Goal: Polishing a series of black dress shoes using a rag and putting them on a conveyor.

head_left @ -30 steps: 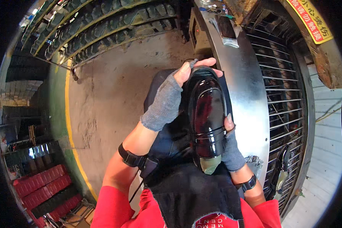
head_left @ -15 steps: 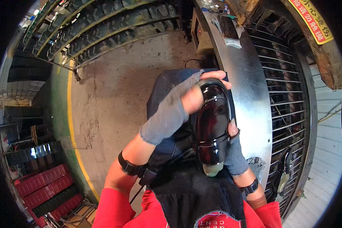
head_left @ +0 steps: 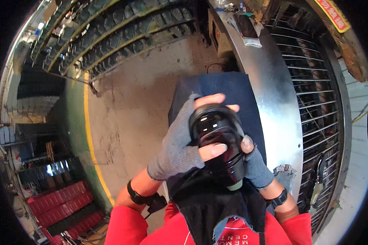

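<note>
Both hands grip a glossy black rounded plastic part (head_left: 218,147), shaped like a dome with a ribbed collar and a pale end at its lower tip, held up close below the camera. The left hand (head_left: 184,143), in a grey knitted fingerless glove, wraps over the part's left side, its bare fingertips (head_left: 212,99) curling over the top and the thumb pressed across the front. The right hand (head_left: 255,161) (gloved the same way, and mostly hidden behind the part) clamps it from the right, one fingertip showing at the edge. A dark cloth (head_left: 216,208) hangs beneath the part over the person's red top.

Behind the hands lies a dark blue flat pad (head_left: 233,87) on the stained concrete floor (head_left: 126,118). To the right curves a shiny metal drum with a wire grille (head_left: 282,102). Rows of black tyres (head_left: 110,36) run along the upper left, and red crates (head_left: 65,204) stand at the lower left.
</note>
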Demonstrator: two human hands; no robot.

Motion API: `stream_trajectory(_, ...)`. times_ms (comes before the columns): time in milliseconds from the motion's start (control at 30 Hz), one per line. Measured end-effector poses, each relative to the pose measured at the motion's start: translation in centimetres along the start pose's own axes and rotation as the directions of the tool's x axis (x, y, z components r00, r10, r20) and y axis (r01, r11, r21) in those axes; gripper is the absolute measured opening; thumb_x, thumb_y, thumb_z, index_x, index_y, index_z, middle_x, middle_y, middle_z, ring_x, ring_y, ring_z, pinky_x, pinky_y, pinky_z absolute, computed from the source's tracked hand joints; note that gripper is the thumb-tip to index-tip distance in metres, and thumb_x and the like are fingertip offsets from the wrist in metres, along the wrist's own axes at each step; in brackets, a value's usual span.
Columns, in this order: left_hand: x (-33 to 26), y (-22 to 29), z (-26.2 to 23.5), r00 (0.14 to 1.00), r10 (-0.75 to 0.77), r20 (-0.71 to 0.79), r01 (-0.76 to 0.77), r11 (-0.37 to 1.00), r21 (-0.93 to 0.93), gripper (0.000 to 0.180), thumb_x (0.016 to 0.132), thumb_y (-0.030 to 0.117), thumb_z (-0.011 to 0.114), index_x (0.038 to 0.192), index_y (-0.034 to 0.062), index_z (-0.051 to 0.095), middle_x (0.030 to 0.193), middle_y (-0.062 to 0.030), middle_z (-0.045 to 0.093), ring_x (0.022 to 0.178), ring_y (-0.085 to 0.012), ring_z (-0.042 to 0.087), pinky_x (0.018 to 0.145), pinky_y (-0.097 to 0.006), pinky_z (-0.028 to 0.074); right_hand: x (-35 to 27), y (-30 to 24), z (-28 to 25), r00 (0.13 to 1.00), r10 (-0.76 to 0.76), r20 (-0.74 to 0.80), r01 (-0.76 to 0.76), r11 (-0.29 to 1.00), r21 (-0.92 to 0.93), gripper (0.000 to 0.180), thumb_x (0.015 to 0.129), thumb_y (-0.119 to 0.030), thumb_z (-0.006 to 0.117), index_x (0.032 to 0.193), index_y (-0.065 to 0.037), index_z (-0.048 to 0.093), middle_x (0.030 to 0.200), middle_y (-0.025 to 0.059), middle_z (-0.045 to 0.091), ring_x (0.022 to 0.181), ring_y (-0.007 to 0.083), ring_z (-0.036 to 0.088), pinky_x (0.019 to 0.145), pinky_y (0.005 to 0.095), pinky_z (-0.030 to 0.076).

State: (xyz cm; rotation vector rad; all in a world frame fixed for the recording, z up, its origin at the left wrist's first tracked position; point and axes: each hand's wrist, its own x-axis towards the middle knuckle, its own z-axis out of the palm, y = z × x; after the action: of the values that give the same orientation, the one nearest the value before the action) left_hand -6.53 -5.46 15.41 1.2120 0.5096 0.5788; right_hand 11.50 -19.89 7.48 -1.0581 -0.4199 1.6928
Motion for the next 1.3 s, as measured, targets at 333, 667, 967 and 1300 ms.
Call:
stream_trajectory(333,-0.5,-0.5,-1.4,0.882,0.423,-0.21,-0.464,0.859,-0.216,0.111,0.071,0.049,0.1,0.156,0.0235,0.034,0.156,-0.0226,0.053,0.136,-0.0477,0.059,0.115,-0.066,0.049,-3.9,-1.3,-1.9,0.973,0.126,0.193,-0.179,0.941,0.288,0.087,0.102,-0.06,0.066,0.164,-0.005,0.036,0.138,0.0212,0.067,0.099,0.033,0.078,0.069,0.0424,0.069)
stream_trajectory(667,2.4,-6.3,1.7,0.995,0.011,0.101,-0.016,0.999,0.048,0.088,0.103,0.025,0.072,0.173,0.0046,0.022,0.17,-0.0173,0.039,0.155,-0.0234,0.039,0.129,-0.039,0.028,-1.0,-13.6,-3.9,0.954,-0.296,-0.053,0.162,0.653,-0.74,0.082,0.062,-0.034,0.098,0.13,-0.001,0.068,0.123,0.0063,0.071,0.116,0.0161,0.066,0.103,0.0322,0.052)
stream_trajectory(967,2.3,-8.7,2.7,0.979,0.101,-0.178,-0.04,0.947,0.319,0.073,0.108,0.043,0.058,0.157,-0.0077,0.043,0.147,-0.0217,0.058,0.137,-0.0281,0.056,0.118,-0.038,0.041,0.9,-12.5,-1.2,0.954,-0.226,0.195,0.263,0.327,-0.908,0.079,0.062,-0.043,0.102,0.122,-0.005,0.068,0.105,0.0135,0.073,0.104,0.0284,0.073,0.095,0.037,0.055)
stream_trajectory(1300,0.5,-7.9,2.9,0.975,0.18,-0.132,-0.146,0.962,0.231,0.069,0.094,0.059,0.062,0.131,0.0021,0.052,0.115,-0.0103,0.054,0.106,-0.0238,0.058,0.095,-0.038,0.048,0.3,-10.7,1.0,0.869,-0.396,0.296,0.382,0.157,-0.911,0.076,0.064,-0.051,0.098,0.114,-0.005,0.065,0.097,0.0167,0.072,0.088,0.04,0.074,0.079,0.0435,0.059)
